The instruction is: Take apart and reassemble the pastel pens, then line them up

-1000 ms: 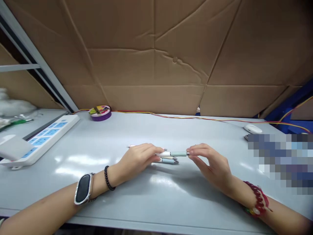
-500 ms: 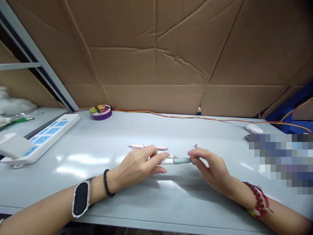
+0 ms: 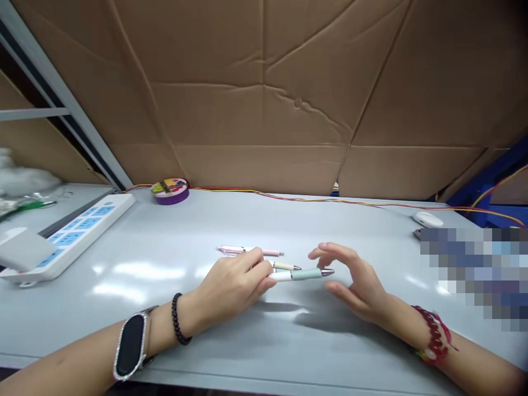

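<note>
Between the thumb and fingers of my left hand (image 3: 235, 283) is a white and green pen (image 3: 306, 274), its metal tip pointing right. Its rear end is hidden by the hand. Just behind it, a cream pen (image 3: 285, 266) shows only its front part; the rest is covered by my left hand. Farther back, a pink pen (image 3: 270, 252) lies on the table, partly hidden by my knuckles. My right hand (image 3: 357, 280) is open beside the green pen's tip, thumb and fingers apart, with nothing in it.
On the left of the grey table (image 3: 185, 225) are a white power strip (image 3: 88, 236) and a round purple box (image 3: 171, 193). Red and yellow wires (image 3: 289, 198) run along the back below cardboard (image 3: 231, 115). A white oval object (image 3: 428, 219) and a blurred-out patch are at the right.
My right fingers have come off the green pen's tip and spread apart, so the metal tip now shows. My left hand still holds the pen, its fingers drawn in closer.
</note>
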Available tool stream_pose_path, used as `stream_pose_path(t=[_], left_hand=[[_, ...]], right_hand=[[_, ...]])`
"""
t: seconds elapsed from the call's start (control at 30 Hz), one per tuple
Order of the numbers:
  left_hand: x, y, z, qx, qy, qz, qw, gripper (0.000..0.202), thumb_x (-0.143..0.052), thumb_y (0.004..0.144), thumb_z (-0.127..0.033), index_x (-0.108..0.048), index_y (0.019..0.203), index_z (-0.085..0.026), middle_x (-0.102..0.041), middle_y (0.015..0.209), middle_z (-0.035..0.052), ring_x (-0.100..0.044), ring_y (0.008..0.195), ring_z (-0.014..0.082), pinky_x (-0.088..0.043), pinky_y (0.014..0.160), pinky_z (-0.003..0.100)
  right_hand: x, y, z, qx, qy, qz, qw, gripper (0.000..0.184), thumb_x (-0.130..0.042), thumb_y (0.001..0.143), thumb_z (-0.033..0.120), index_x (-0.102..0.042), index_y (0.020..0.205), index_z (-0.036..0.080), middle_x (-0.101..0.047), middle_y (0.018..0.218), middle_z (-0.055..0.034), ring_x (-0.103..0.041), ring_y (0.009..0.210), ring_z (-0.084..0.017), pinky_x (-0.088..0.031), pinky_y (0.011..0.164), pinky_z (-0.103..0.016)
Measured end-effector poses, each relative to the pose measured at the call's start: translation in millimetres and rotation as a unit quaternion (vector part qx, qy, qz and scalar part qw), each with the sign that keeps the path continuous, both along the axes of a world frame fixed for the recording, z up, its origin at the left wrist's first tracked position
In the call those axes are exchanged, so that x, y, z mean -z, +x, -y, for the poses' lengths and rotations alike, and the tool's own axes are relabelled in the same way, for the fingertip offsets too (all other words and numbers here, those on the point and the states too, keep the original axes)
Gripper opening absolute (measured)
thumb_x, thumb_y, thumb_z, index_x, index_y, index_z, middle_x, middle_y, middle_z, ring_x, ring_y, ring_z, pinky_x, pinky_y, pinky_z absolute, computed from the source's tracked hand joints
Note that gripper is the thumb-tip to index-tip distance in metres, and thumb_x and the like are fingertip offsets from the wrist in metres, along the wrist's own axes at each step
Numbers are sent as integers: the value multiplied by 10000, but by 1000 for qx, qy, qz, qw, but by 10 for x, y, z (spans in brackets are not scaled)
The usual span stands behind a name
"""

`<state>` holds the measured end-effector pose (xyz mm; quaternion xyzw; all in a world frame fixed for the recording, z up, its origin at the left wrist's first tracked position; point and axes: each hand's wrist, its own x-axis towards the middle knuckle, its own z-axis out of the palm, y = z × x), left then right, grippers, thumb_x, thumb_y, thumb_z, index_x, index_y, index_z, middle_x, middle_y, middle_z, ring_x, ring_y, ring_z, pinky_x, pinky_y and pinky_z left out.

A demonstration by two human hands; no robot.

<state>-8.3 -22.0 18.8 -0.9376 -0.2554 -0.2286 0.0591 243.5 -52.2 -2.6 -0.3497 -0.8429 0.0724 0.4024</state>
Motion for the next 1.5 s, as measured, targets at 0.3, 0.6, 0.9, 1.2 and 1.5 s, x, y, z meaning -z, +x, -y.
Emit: stream_pose_path(t=[0.3, 0.6, 0.9, 1.2, 1.5], left_hand=[[-5, 3, -16, 8, -33, -2, 999, 335, -227, 944, -293, -484, 766, -172, -506, 744, 31, -475, 592, 133, -345, 503, 223], [40, -2, -14, 11, -72, 5, 997, 208, -393, 901, -366, -458, 972, -181, -601, 726, 3, -565, 594, 152, -385, 511, 235], [3, 47, -32, -7, -81, -23, 996, 222, -319, 928, -270, -506, 861, -170, -598, 881, 50, -570, 761, 164, -436, 640, 260], [2, 1, -117, -43, -142, -7, 989, 214, -316, 929, -289, -458, 1062, -198, -593, 980, 32, -562, 808, 161, -421, 681, 263], [25, -59, -400, -74, -171, -34, 982, 166, -393, 898, -281, -535, 943, -209, -590, 852, 13, -507, 830, 184, -388, 741, 300]], right_hand=[[-92, -60, -25, -58, -5, 34, 998, 194, -342, 923, 286, -494, 861, 184, -578, 819, -68, -546, 727, -141, -454, 630, -253], [-50, -73, 17, -60, -78, 49, 994, 401, -213, 946, 348, -446, 668, 179, -520, 682, -44, -462, 608, -124, -403, 576, -247], [1, -94, -39, -20, -102, 59, 993, 466, -193, 951, 336, -373, 548, 187, -408, 504, 17, -360, 468, -95, -321, 480, -225], [-84, -11, -84, 113, -31, 56, 991, 276, -275, 925, 284, -527, 875, 184, -601, 771, -43, -552, 691, -145, -432, 626, -262], [-11, 249, -308, 315, -116, 283, 899, 266, -355, 884, 311, -519, 1061, 199, -579, 969, -70, -590, 774, -190, -412, 547, -273]])
